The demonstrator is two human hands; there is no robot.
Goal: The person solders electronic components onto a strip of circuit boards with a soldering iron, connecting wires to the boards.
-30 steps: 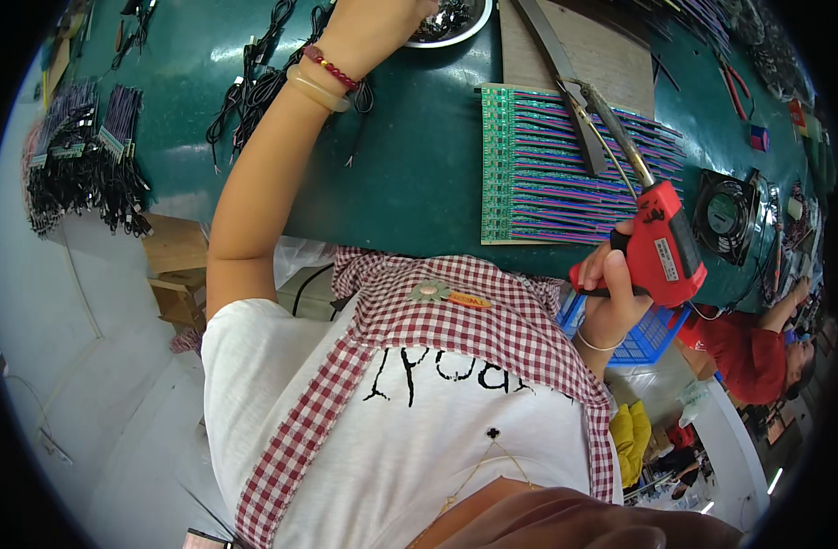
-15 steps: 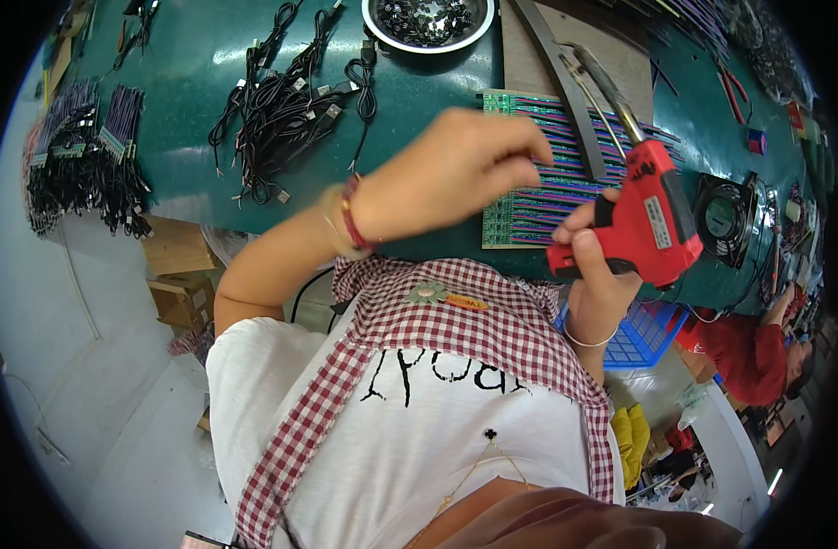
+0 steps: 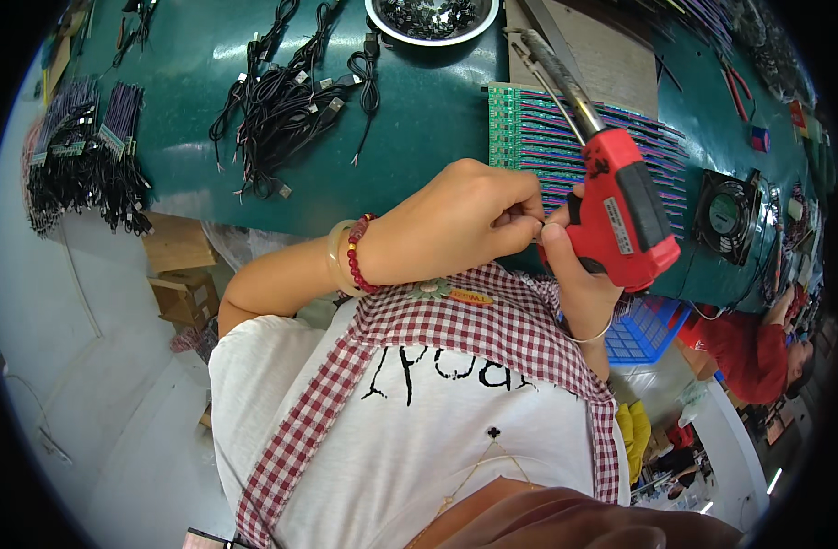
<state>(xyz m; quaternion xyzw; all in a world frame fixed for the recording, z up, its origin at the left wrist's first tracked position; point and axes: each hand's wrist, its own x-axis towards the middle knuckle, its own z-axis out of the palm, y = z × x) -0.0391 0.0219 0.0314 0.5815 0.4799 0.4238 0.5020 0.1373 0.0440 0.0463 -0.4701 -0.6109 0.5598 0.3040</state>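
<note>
My left hand (image 3: 478, 215) has its thumb and index finger pinched together, touching the fingertips of my right hand. A tiny dark thing shows between the fingertips, too small to name. My right hand (image 3: 579, 274) is wrapped round the grip of a red and black soldering gun (image 3: 617, 215). The gun's metal nozzle and thin side tube point up and away to the left, over a panel of green circuit boards (image 3: 503, 128). Rows of dark, blue and pink wires (image 3: 648, 146) run rightward from the boards. My hands hide the panel's near part.
Bundled black USB cables (image 3: 291, 119) lie to the left, with more wired boards (image 3: 80, 165) hanging at the far left edge. A metal bowl (image 3: 432, 41) of small black parts stands at the back. A metal bar (image 3: 551, 32), a fan (image 3: 728, 209) and red-handled pliers (image 3: 737, 91) lie farther right.
My left hand has moved toward me and slightly right, from above the boards to meet my right fingertips. The soldering gun has shifted a little left and tilted further left.
</note>
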